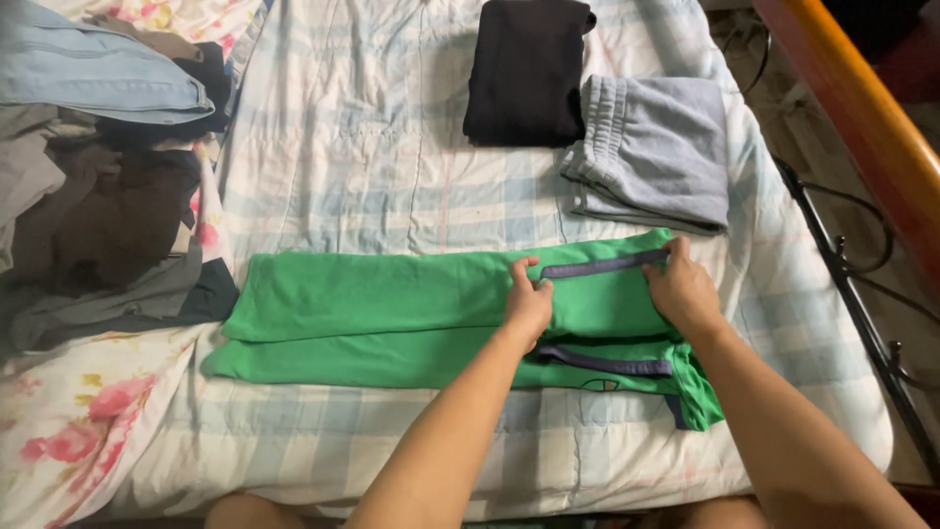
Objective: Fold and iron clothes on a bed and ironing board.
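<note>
On the bed [392, 176], green garment [392, 294] under both hands [529, 304].

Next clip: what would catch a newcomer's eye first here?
The bright green garment lies spread across the checked bed cover, with the left hand and right hand both on its dark-trimmed end. Behind it sit a folded black garment and a folded grey garment side by side. A heap of unfolded clothes fills the left edge.
</note>
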